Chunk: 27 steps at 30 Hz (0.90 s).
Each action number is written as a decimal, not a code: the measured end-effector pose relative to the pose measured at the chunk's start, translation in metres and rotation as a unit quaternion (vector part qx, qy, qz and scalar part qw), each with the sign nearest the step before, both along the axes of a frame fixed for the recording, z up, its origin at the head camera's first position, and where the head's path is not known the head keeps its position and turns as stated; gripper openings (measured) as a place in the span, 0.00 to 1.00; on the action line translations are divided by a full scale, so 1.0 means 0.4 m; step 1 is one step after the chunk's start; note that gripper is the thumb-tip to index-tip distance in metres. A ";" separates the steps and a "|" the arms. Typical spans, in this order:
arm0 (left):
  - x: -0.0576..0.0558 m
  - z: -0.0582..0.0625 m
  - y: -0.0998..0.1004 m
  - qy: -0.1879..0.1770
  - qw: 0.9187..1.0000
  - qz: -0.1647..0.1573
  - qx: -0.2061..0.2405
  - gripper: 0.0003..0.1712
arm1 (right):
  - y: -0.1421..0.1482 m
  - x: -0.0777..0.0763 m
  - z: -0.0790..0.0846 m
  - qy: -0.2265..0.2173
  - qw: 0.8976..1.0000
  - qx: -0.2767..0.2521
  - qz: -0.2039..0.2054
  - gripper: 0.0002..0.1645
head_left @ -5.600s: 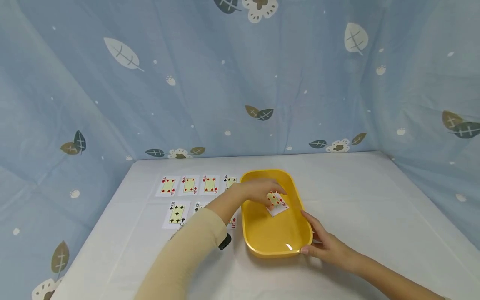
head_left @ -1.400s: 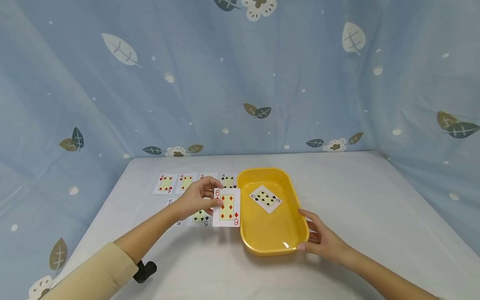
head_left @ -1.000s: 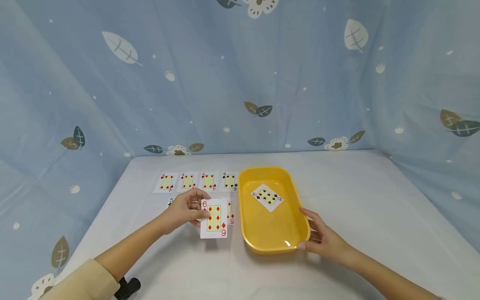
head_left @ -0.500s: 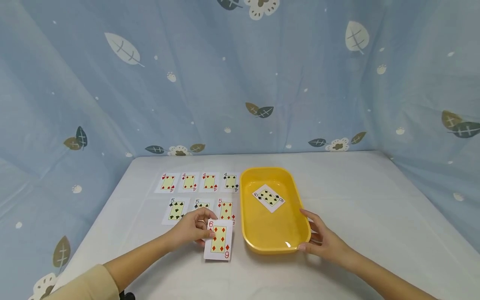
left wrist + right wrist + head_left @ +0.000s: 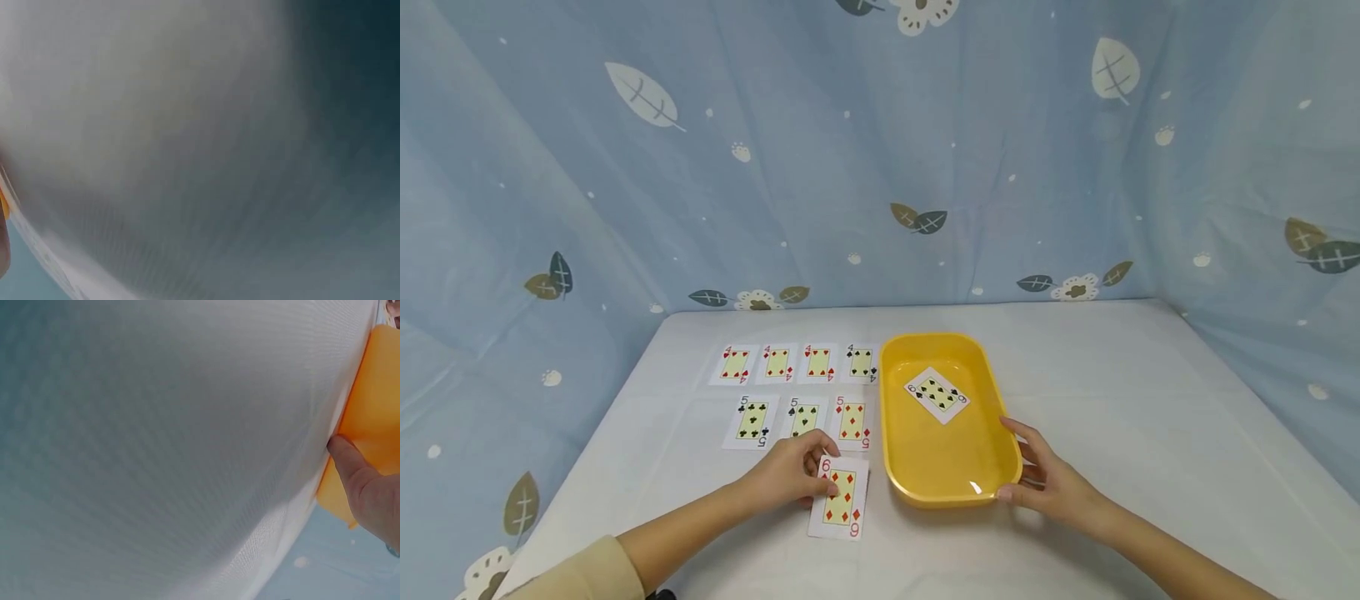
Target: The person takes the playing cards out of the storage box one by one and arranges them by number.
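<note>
My left hand (image 5: pixel 790 471) pinches a six of diamonds playing card (image 5: pixel 848 518), thumb across its face, low over the table just nearer than the row of fives. On the right, my right hand (image 5: pixel 1051 482) grips a yellow plastic tray (image 5: pixel 951 462) by its near right corner, with a finger at the side rim and the thumb at the corner. A six of spades (image 5: pixel 937 393) lies slanted in the tray. In the right wrist view a digit of the right hand (image 5: pixel 378 503) presses the tray wall (image 5: pixel 375 387). The left wrist view shows mostly blurred cloth.
A row of several fours, ending with a four of spades (image 5: pixel 861 364), lies left of the tray. Nearer are a five of clubs (image 5: pixel 752 422), a partly covered five of spades (image 5: pixel 805 414) and a five of diamonds (image 5: pixel 852 422). Patterned blue cloth (image 5: pixel 820 167) hangs behind.
My left hand has lifted the six of diamonds out of the tray, uncovering the six of spades, and brought it left and nearer, down to the table. The right hand stays on the tray.
</note>
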<state>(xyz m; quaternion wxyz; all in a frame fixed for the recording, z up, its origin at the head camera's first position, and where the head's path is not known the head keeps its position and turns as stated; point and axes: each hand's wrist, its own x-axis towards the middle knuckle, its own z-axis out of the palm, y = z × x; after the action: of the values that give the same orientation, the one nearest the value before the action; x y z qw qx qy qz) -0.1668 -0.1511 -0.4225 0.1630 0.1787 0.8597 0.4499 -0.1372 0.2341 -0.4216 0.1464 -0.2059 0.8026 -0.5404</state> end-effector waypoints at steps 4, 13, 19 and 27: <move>0.002 -0.009 0.002 -0.007 1.000 0.009 0.005 0.25 | 0.001 -0.002 -0.002 -0.004 1.000 0.000 0.001 0.50; 0.005 -0.025 0.005 0.012 1.000 0.003 -0.012 0.24 | -0.004 -0.001 0.001 0.004 1.000 0.006 0.000 0.51; 0.004 -0.028 -0.004 0.054 0.998 0.008 -0.042 0.23 | -0.004 0.000 -0.003 0.006 1.000 0.003 0.005 0.50; 0.006 -0.018 0.003 0.097 0.993 0.003 -0.073 0.22 | -0.003 0.001 -0.003 0.011 1.000 0.017 -0.003 0.50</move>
<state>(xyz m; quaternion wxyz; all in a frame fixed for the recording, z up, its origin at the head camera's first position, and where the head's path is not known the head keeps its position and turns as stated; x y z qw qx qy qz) -0.1643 -0.1498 -0.4299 0.0900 0.2070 0.9025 0.3668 -0.1369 0.2330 -0.4229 0.1396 -0.2073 0.8137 -0.5248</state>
